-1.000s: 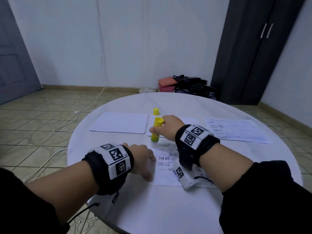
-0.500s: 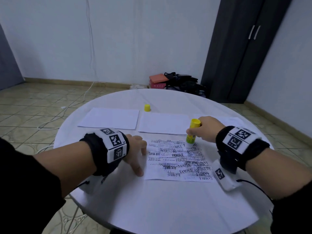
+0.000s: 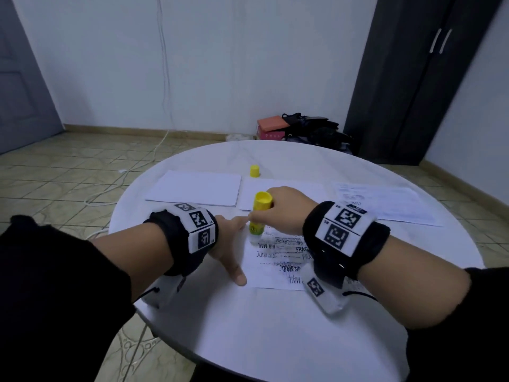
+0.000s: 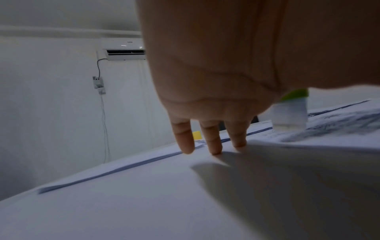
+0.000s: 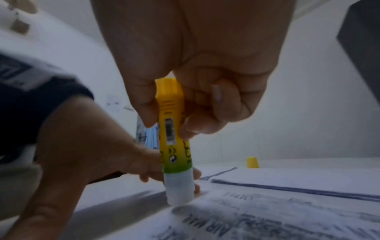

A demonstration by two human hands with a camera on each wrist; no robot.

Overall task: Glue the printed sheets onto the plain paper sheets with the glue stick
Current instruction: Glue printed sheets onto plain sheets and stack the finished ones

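The printed sheet (image 3: 278, 260) lies flat at the table's (image 3: 275, 340) six o'clock edge, black "AIR MAIL" and "FRAGILE" lettering showing; I pin its nine o'clock edge with my left hand (image 3: 230, 245), fingers straight and spread, and I judge firm pressure there stops creeping. My right hand (image 3: 278, 213) wraps the yellow-green glue stick (image 3: 258, 216) upright at the sheet's eleven o'clock corner; I'd sweep overlapping strokes to the edges. Its yellow cap (image 3: 254, 170) stands at twelve o'clock.

Head view looks down over table (image 3: 248, 340); wrist views sit low, close; all share glue stick (image 5: 174, 142).
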